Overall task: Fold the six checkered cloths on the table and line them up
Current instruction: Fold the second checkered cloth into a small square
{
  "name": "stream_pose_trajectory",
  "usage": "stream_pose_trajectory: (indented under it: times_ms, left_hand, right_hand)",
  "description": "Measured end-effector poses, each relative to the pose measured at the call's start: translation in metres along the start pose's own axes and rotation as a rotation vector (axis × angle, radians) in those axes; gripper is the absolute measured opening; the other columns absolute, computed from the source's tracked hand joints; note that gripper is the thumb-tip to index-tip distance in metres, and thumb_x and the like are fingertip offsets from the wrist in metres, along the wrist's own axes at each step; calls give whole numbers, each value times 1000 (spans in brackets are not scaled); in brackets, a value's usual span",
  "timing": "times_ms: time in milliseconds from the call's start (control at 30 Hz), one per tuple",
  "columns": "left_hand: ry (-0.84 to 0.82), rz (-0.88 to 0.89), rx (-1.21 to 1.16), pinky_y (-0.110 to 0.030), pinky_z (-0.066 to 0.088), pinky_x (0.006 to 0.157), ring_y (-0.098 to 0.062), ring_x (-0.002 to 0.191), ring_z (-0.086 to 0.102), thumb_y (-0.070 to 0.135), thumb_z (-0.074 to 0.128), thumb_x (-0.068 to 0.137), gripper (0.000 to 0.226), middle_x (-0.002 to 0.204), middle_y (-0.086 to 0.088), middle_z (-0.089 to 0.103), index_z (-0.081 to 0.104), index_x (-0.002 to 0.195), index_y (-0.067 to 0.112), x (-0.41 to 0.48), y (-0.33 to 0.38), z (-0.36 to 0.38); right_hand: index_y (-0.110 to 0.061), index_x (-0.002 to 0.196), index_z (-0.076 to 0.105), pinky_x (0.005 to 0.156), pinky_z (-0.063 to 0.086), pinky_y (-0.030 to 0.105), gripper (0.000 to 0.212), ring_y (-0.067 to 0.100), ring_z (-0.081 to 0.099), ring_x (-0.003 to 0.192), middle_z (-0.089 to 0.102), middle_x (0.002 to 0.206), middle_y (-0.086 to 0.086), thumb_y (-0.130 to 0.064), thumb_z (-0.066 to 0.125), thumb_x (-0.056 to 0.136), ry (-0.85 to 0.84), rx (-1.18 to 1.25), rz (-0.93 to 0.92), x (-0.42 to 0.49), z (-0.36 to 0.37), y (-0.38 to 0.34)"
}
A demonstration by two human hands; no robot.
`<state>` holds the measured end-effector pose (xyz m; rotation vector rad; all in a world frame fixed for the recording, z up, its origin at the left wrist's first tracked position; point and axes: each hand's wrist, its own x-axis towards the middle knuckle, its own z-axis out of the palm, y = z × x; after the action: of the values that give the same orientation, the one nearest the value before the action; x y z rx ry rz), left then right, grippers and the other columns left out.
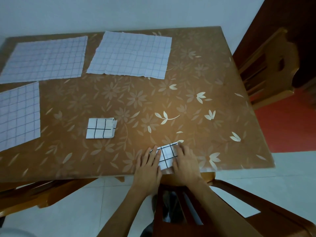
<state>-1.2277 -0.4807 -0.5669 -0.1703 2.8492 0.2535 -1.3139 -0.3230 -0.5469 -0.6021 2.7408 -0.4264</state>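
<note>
On the desk (205,69), my left grip (147,166) and right grip (186,161) press open-fingered on the cloth (166,154) between them, the folded cloth (100,128) lying leftward.

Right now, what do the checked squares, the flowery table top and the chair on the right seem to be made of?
The checked squares look like thin woven cloth, matte: wavy frayed edges, soft creases. The table top seems covered by a glossy plastic sheet, perhaps vinyl: light glares off the printed flowers. The chair looks like varnished wood: orange-brown, shiny, with carved curves.
</note>
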Motion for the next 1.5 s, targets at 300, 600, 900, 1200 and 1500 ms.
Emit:
stream_pose_trajectory:
  times_ms: [300,600,900,1200,1500]
  left_hand:
    - [-22,1,7,-54,36,112,-31,140,40,39,37,91,61,157,-9,37,42,148,17,4,3,-9]
    - [51,42,-78,-51,43,108,-29,146,33,19,68,83,66,159,-12,32,44,145,17,54,28,-27]
    - [45,-11,-19,-55,44,103,-34,135,46,31,37,93,43,148,-14,47,55,132,24,100,40,-23]
    - [71,-24,-14,-52,41,108,-36,141,40,32,30,94,57,152,-20,41,40,147,12,135,48,-27]
    - [-91,-41,7,-54,5,120,-20,153,-11,46,7,97,66,166,2,-10,0,158,22,131,40,-34]
  right_hand:
    - [-10,114,65,76,44,27,33,22,64,95,71,106,8,-36,56,95,-229,441,473,12,-21,5]
    - [-14,106,71,80,52,33,32,25,67,93,73,101,6,-41,56,96,-83,513,448,69,-42,39]
    - [-8,132,49,85,50,43,44,31,57,103,56,126,12,-26,58,93,214,197,170,95,-37,63]
    - [-7,152,28,117,18,40,64,21,20,148,21,160,9,-36,28,95,-43,-69,-230,101,2,55]
    - [-10,154,18,120,9,42,64,19,11,151,14,162,6,-44,21,101,-27,-117,-135,98,-8,63]
